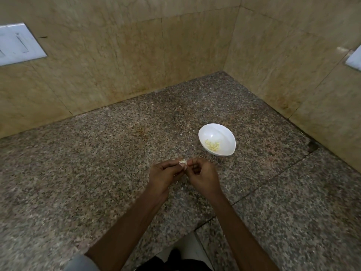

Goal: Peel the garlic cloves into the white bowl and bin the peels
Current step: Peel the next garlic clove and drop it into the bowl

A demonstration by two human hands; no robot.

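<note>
Clove [183, 162] mid-peel, held over counter

Left hand [166, 173]: fingers curled, thumb and fingertips pinching the clove. Right hand [203, 177]: fingers curled in narrow, thumb and forefinger tips on the clove's right side. Too small to tell whether a flap of skin is already caught.

Clove sits in the air above the counter [97, 173], near the bowl [214, 130] but apart from it, on its near-left side. Bowl holds a small pile of peeled cloves [212, 145] toward its near wall. No bin in view, and no unpeeled stock visible, so can't judge how many are left.

How I'd run this step:
- left hand only anchors and rotates, right does the picking
- start at one end with a nail, then pull the skin along the length, not across
- keep the work over the counter, not over the bowl, since papery skin will likely cling to fingers and drop off late
- check the clove is fully bare before dropping it in
- collect skin in one spot or in the left palm, so one trip to the bin covers it
- bowl looks light, so drop the clove in and don't press on the rim
</note>
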